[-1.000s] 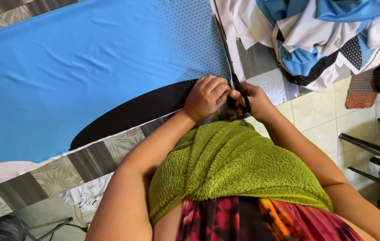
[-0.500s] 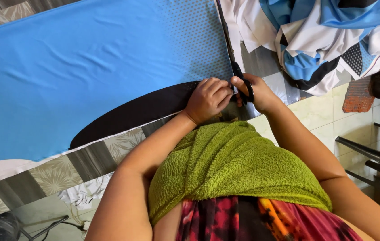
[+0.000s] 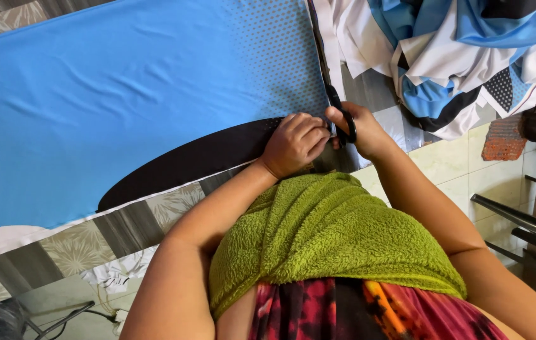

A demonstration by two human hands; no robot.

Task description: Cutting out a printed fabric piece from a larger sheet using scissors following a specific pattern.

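In the head view, a large blue cloth (image 3: 123,94) is seen spread flat over a patterned tiled floor (image 3: 72,242), with a black curved panel (image 3: 205,157) printed along its near edge. The left hand (image 3: 294,143) is closed into a loose fist and pressed down on the cloth where the black panel meets the dotted blue area, apparently so that the fabric is kept flat and taut right beside the blades. The right hand (image 3: 359,129), just beside and nearly touching the left, is closed around the black handles of a pair of scissors (image 3: 338,113); the blades are pointed away from the body along the right edge of the blue cloth, as if a line along that edge were being followed. How far the blades are parted cannot be told, since they are partly hidden by the fingers. Beyond the right hand, a heap of blue, white and black cloth pieces (image 3: 457,56) is piled. A green towel (image 3: 331,233) is draped over the lap below both hands. To the right of the right arm, a dark metal frame (image 3: 520,220) is visible over pale tiles.
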